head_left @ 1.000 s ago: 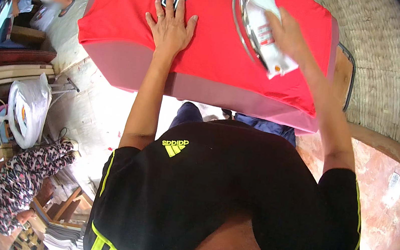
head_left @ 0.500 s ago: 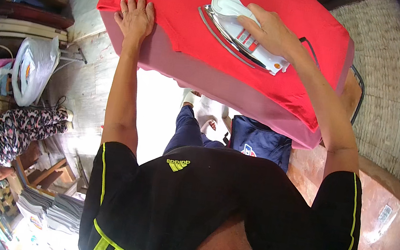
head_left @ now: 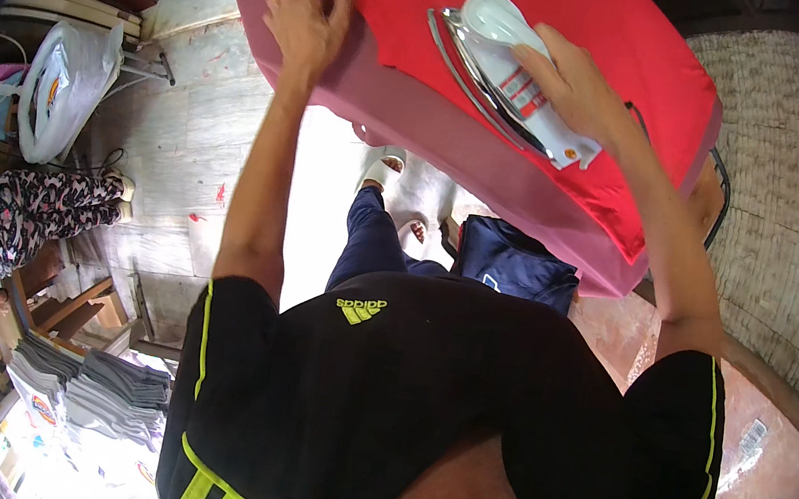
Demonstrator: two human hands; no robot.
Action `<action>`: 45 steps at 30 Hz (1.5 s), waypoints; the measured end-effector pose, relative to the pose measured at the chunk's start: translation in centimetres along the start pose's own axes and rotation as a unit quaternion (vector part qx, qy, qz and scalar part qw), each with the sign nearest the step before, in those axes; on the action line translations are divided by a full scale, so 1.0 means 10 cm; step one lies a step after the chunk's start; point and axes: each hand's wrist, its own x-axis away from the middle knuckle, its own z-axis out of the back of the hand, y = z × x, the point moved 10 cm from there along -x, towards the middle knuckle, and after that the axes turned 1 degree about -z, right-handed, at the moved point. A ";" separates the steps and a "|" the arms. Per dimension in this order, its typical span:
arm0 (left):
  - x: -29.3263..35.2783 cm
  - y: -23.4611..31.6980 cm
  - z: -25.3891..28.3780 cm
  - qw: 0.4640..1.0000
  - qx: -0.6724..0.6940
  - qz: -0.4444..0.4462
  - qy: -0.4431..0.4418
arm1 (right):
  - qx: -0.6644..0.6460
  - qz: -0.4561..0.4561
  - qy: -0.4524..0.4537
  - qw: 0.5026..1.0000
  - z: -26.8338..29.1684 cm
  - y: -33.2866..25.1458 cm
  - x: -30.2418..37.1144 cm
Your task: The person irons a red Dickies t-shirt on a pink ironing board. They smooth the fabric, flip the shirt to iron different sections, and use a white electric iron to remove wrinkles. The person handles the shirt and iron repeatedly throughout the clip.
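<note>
Your right hand [head_left: 575, 83] is wrapped around the white iron [head_left: 500, 23].
It sits on the red cloth [head_left: 638, 44]; whether your curled left hand [head_left: 305, 33], at the cloth's edge, grips anything, I cannot tell.

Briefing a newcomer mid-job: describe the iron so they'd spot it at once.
At the picture's top, find the pink-covered table bearing a red shirt. The clothes iron is over that shirt, in the right hand; white and shiny metal, it stands out from the red.

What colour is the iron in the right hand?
The iron is mostly white, with red markings and a silvery metal edge; seen in the head view.
</note>
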 end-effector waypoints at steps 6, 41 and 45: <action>0.68 0.55 0.10 0.998 0.030 0.016 -0.051 | -0.015 -0.015 0.036 0.999 -0.03 0.07 -0.18; 0.47 0.37 -0.09 0.964 0.035 -0.008 -0.263 | -0.166 -0.140 0.108 0.970 -0.54 -0.23 -0.27; 0.37 0.35 -0.11 0.948 0.011 -0.078 -0.308 | -0.160 -0.176 0.092 0.967 -0.62 -0.24 0.03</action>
